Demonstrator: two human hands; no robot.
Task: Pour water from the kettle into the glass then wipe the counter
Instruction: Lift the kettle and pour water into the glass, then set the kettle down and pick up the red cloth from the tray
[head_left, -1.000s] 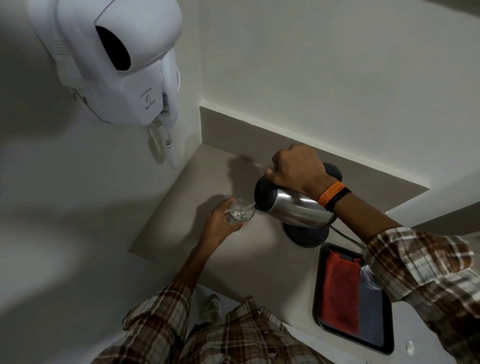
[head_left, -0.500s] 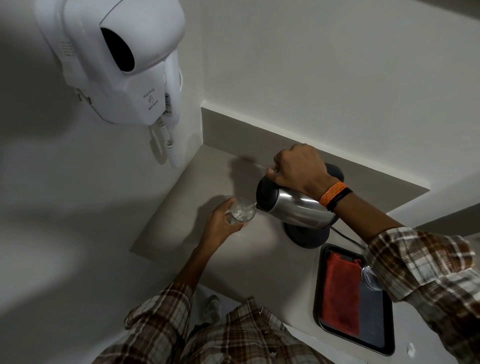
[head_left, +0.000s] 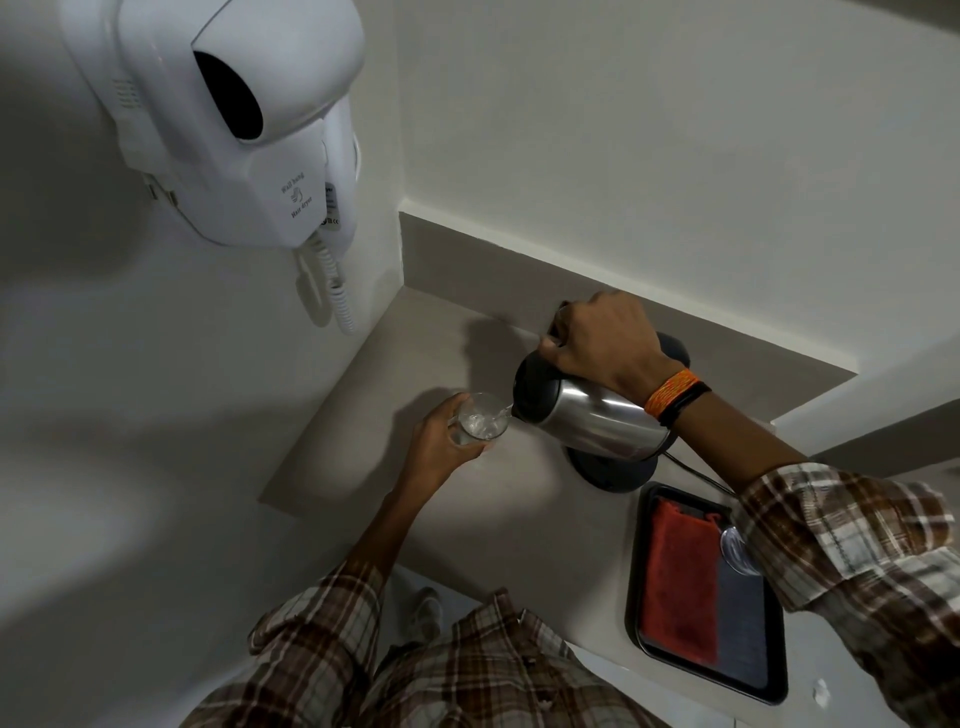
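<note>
Little has shifted since the earlier frames: the brushed-steel electric kettle with a black lid (head_left: 592, 415) keeps the same steep tilt, and the small clear drinking glass (head_left: 480, 420) stays just under its spout, with the water in it looking a touch higher.

The pouring step is in hand. The right hand (head_left: 597, 345) is clenched around the kettle's handle from above, an orange-and-black woven band at its wrist, and holds the kettle in the air above its round black base (head_left: 613, 470), tipped toward nine o'clock. A thin stream runs from the spout into the glass. The left hand (head_left: 441, 447) wraps the glass from below and from its eight o'clock side, apparently holding it up over the pale grey counter (head_left: 493, 519) at a slight lean toward the spout. No spill shows on the counter, though the light is dim.

At five o'clock from the kettle lies a black rectangular tray (head_left: 636, 597) bearing a folded red cloth (head_left: 680, 577), with a grey one just beside it. A white wall-hung hair dryer (head_left: 234, 119) sits at eleven o'clock.

The next move, I judge, calls for righting the kettle before the glass brims, seating it back on its base, setting the glass down, then taking a cloth from the tray to wipe.
</note>
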